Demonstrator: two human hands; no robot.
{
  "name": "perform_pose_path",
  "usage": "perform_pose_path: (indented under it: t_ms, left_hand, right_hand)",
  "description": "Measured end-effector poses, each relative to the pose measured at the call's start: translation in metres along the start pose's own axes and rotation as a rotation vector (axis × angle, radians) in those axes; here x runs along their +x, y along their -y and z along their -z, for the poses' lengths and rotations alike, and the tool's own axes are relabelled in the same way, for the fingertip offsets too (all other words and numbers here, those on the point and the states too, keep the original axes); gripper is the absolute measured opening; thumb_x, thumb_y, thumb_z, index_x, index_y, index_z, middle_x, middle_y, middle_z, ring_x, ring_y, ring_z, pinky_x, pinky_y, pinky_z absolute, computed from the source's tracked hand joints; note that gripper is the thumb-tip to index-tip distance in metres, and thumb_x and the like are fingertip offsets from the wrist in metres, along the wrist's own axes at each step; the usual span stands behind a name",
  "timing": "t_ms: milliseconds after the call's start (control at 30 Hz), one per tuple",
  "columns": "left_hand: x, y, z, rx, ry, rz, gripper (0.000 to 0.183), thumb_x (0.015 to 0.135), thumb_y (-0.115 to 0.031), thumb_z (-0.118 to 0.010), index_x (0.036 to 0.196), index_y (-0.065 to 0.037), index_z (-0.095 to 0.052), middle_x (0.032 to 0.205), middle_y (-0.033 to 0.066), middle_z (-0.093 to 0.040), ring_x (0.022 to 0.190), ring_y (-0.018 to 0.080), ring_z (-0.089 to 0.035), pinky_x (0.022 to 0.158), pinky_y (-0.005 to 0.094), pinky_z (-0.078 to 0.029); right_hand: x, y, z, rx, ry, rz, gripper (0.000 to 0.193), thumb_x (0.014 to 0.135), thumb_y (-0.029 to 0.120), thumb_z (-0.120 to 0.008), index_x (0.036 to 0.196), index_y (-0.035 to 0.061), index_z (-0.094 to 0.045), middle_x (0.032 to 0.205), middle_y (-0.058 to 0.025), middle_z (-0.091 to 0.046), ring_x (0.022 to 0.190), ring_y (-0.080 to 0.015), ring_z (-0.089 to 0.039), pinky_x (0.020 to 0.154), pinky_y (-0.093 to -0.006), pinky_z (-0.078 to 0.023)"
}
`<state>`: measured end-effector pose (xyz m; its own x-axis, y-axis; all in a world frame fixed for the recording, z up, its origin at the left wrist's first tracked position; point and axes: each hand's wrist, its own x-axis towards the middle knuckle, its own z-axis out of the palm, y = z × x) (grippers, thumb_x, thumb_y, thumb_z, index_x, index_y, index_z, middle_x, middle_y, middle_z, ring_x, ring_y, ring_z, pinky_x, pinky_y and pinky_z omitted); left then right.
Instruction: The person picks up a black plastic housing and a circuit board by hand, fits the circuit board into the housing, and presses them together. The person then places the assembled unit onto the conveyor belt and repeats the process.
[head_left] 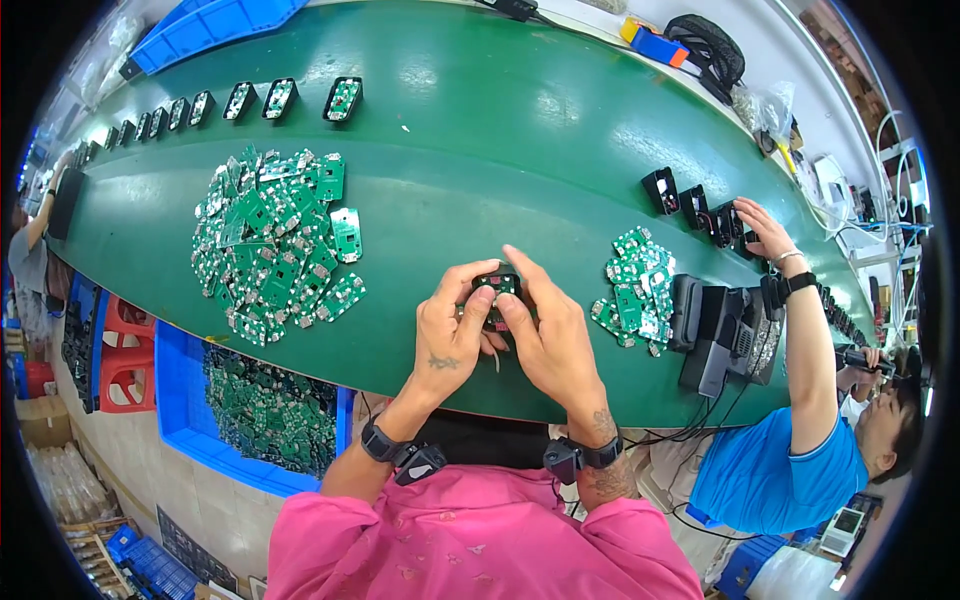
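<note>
Between both hands, just above the near edge of the table, I hold a small black plastic housing (pixel 497 283) with a circuit board in it. My left hand (pixel 446 325) grips its left side, and the thumb presses on top. My right hand (pixel 548 335) closes round the other side, its thumb also on the board and its index finger reaching past the far end. The fingers hide much of the housing. A large heap of green circuit boards (pixel 270 240) lies to the left of my hands, and a smaller pile of boards (pixel 635 290) to the right.
Black housings with boards (pixel 280 98) stand in a row along the far left. At right, a co-worker's hand (pixel 765 228) reaches to more black housings (pixel 693 205), near dark boxy devices (pixel 715 335). A blue bin (pixel 180 400) full of boards sits below the table's left edge.
</note>
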<state>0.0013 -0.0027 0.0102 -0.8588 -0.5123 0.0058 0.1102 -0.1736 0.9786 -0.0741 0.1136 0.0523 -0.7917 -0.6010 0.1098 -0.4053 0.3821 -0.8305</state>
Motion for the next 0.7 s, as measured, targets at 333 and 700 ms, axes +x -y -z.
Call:
perform_pose_path:
  t_ms: [333,700]
  left_hand:
    - [-0.001,0.005,-0.006,0.008,-0.063,-0.065,0.022,0.101,-0.010,-0.054,0.120,-0.001,-0.060,0.085,0.0079,-0.068,0.060,0.0103,-0.065,0.047,0.0242,-0.052]
    - [0.004,0.006,-0.001,0.084,-0.123,-0.089,0.036,0.103,-0.019,-0.051,0.135,-0.002,-0.051,0.096,0.0129,-0.069,0.060,0.0125,-0.065,0.048,0.0257,-0.054]
  right_hand:
    - [-0.003,-0.007,-0.016,0.036,-0.066,0.057,0.034,0.093,0.003,-0.058,0.127,0.0040,-0.062,0.105,-0.0158,-0.067,0.084,-0.0254,-0.065,0.075,-0.0354,-0.053]
    - [0.028,-0.007,-0.007,0.021,-0.027,0.103,0.032,0.094,0.006,-0.060,0.125,0.0019,-0.063,0.095,-0.0133,-0.069,0.084,-0.0166,-0.068,0.072,-0.0335,-0.055]
